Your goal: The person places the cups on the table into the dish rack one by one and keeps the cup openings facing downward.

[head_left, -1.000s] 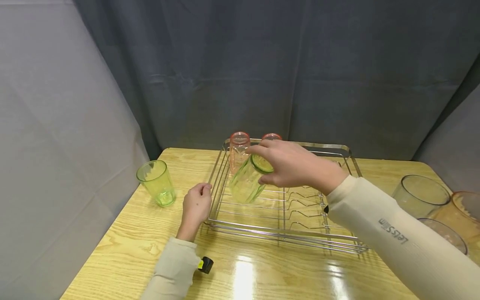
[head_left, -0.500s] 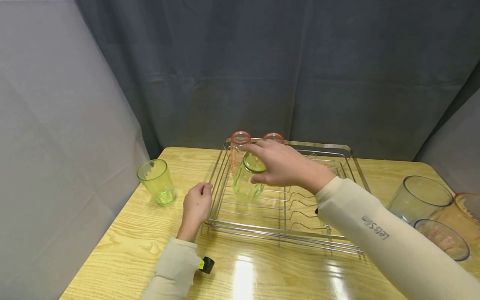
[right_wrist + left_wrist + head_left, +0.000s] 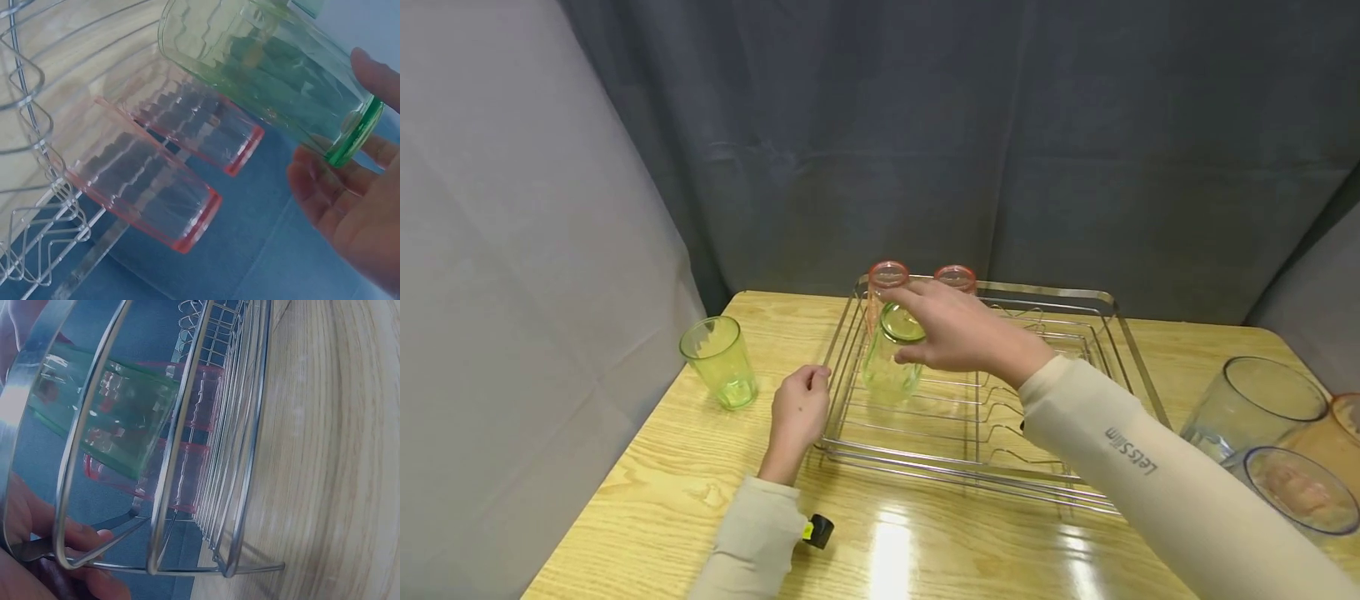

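My right hand (image 3: 966, 332) grips an upside-down green glass (image 3: 891, 371) round its thick base. In the right wrist view that green glass (image 3: 281, 75) hangs mouth down over the wires, close beside two pink glasses (image 3: 150, 187). Those pink glasses (image 3: 887, 275) stand inverted at the back left of the metal dish rack (image 3: 1045, 293). On the rack's left side rests my left hand (image 3: 800, 408); the left wrist view has its fingers (image 3: 75, 534) curled round the rim. A second green glass (image 3: 718, 367) stands upright on the table left of the rack.
Several larger upright glasses stand at the right: a greyish one (image 3: 1247, 408), an orange one (image 3: 1347, 421) and a blue-rimmed one (image 3: 1300, 492), partly behind my right sleeve (image 3: 1150, 467). A dark curtain (image 3: 865, 150) hangs behind the wooden table (image 3: 655, 508).
The green glass in my right hand has gone from tilted to nearly upright, mouth down, and has shifted slightly left over the rack. My left hand stays at the rack's side.
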A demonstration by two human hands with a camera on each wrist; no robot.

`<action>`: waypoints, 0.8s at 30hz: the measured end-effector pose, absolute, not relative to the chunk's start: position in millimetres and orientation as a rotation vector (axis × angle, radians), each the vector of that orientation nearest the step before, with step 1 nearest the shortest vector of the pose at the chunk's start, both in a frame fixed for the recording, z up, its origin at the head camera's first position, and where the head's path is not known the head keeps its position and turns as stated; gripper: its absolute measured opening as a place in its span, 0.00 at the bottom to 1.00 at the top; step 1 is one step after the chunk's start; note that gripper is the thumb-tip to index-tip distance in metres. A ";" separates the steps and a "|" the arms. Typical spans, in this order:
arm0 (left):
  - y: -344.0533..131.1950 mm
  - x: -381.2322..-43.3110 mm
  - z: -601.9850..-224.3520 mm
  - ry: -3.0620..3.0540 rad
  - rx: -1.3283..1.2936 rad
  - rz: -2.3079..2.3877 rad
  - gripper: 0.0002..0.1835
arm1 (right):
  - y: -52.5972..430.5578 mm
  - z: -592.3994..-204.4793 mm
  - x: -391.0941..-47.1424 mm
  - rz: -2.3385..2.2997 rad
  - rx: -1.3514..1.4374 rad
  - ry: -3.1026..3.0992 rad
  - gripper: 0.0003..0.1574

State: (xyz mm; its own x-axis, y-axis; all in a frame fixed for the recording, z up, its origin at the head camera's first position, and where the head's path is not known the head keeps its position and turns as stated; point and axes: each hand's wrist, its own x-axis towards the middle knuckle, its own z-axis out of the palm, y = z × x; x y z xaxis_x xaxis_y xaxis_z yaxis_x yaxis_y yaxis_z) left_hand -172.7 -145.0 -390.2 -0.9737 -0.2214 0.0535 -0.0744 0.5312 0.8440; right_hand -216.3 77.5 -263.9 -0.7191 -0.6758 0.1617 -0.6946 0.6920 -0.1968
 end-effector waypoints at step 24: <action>-143.0 -168.4 -392.3 -2.612 0.269 -1.429 0.20 | 53.2 -270.1 -230.3 0.348 1.181 -2.888 0.47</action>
State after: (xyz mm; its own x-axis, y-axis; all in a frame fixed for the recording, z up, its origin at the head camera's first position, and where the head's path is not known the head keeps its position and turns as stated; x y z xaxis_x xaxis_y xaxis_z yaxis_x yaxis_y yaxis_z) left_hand -168.4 -143.0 -392.3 -0.9723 -0.2288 0.0473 -0.0835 0.5294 0.8442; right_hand -230.3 53.2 -270.1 -0.7169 -0.6919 0.0855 -0.6924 0.6924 -0.2029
